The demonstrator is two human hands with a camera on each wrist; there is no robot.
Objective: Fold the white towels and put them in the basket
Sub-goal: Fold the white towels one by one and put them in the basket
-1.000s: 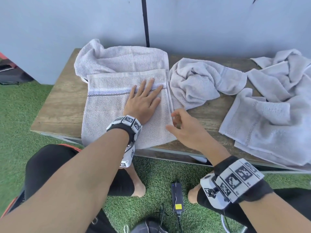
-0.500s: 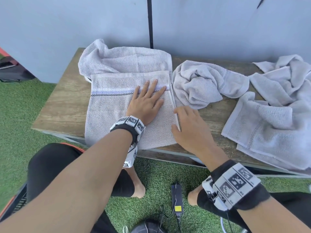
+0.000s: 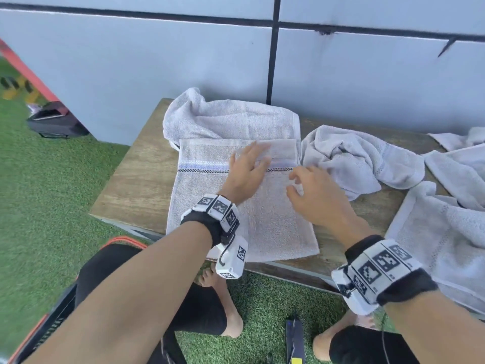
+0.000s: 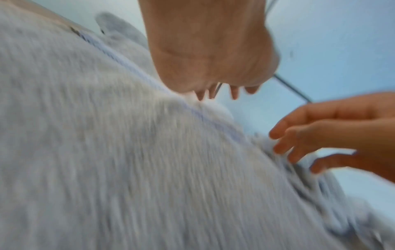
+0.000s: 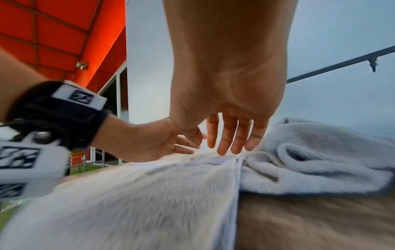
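A white towel with a thin striped band [image 3: 210,195] lies flat on the left part of the wooden table [image 3: 131,185]; its near edge hangs a little over the table's front. The left hand [image 3: 246,172] is over the towel near the striped band, with fingers spread and straight. In the head view these fingers are blurred, so I cannot tell if they press the cloth or only pass just above it. The left wrist view is also much blurred; there only the fingertips show under the palm, close to the cloth.

The right hand [image 3: 315,195] is at the right edge of the same towel. Its fingers are relaxed and a little bent, pointing down to the edge, and they hold nothing. In the right wrist view the fingertips [image 5: 226,148] are just above the towel's hem, or perhaps touching it; this is hard to decide.

Behind the flat towel lies a second towel [image 3: 231,119], partly covered by it. A crumpled towel [image 3: 354,158] lies just beside the right hand. More towels [image 3: 446,227] lie on the right part of the table and are cut off by the picture's edge.

Below, on the green grass mat [image 3: 52,193], a black device [image 3: 295,340] lies between the person's bare feet. The basket is not seen in any view.
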